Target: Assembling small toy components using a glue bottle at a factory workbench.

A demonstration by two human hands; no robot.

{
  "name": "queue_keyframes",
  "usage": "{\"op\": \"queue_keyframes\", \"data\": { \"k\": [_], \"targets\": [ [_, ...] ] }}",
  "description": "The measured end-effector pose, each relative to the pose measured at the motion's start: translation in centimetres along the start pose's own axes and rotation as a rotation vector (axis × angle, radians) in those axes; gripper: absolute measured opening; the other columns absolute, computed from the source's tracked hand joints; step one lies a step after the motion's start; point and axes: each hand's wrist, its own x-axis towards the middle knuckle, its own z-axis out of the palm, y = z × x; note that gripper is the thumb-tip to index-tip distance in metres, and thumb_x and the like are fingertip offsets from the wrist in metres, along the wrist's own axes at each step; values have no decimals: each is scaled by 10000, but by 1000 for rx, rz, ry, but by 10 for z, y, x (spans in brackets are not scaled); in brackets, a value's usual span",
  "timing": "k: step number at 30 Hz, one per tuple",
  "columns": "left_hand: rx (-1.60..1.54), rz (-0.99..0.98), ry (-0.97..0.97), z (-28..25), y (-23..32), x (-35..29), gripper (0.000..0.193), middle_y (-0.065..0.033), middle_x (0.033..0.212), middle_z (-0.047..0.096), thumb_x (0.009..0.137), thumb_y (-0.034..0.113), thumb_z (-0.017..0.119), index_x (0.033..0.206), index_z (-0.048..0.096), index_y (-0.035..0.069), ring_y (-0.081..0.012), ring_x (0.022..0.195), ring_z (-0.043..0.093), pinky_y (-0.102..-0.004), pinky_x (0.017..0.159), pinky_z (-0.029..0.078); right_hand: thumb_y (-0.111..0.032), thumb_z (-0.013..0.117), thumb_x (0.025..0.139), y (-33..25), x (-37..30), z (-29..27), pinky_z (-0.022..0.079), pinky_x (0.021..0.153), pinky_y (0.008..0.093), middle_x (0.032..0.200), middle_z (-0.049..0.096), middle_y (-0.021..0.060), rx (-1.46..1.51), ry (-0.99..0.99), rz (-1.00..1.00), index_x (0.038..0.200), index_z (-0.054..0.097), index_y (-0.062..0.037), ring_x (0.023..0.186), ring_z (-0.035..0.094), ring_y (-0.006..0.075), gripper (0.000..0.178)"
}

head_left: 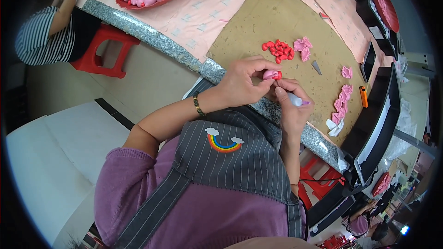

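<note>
Between the thumb and fingers of my left hand (240, 82) is a small rounded pink and red piece (271, 74), held just above the table's near edge. My right hand (291, 113) is closed around a small translucent squeeze bottle (294, 99) with a purple end, its fingertips close to the pink and red piece. Whether those fingertips touch the piece is hidden. Beyond my hands lies a pile of small red pieces (279, 50), with thin pink ruffled pieces (302, 48) beside it. A small grey pointed piece (316, 67) rests to their right.
More pink ruffled pieces (342, 99) lie at right, near an orange-handled tool (363, 97) and a black tray (378, 110). A red bowl (138, 7) of pink and red pieces stands far left. Another person (44, 32) sits there by a red stool (108, 48).
</note>
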Motion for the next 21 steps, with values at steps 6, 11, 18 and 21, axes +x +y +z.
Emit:
{"op": "queue_keyframes", "data": {
  "k": [6, 11, 18, 21],
  "targets": [
    [192, -137, -145, -8, 30, 9, 214, -64, 836, 625, 766, 2, 622, 973, 569, -8, -81, 779, 604, -219, 703, 492, 78, 622, 725, -17, 10, 2, 441, 603, 228, 866, 603, 122, -419, -65, -392, 915, 637, 32, 695, 566, 139, 196],
    [169, -142, -159, -7, 26, 3, 241, -70, 856, 640, 756, 12, 647, 984, 572, -10, -80, 804, 612, -220, 722, 495, 58, 624, 751, -6, 4, -2, 459, 661, 236, 846, 617, 111, -435, -62, -388, 932, 618, 52, 744, 581, 142, 181],
    [-249, -217, -31, -3, 14, -5, 371, -98, 931, 642, 776, -15, 641, 1127, 523, -46, -128, 854, 616, -252, 767, 511, 23, 594, 813, -1, -9, 12, 481, 607, 209, 821, 613, 94, -3, 126, 16, 900, 608, 75, 665, 582, 111, 102],
    [-312, -232, -79, -5, 12, -3, 424, -101, 961, 631, 789, -49, 616, 1189, 473, -48, -140, 911, 604, -270, 814, 504, 30, 593, 812, 3, -9, 12, 474, 579, 209, 804, 606, 90, -3, 126, -46, 905, 609, 76, 637, 573, 111, 105]
  ]
}}
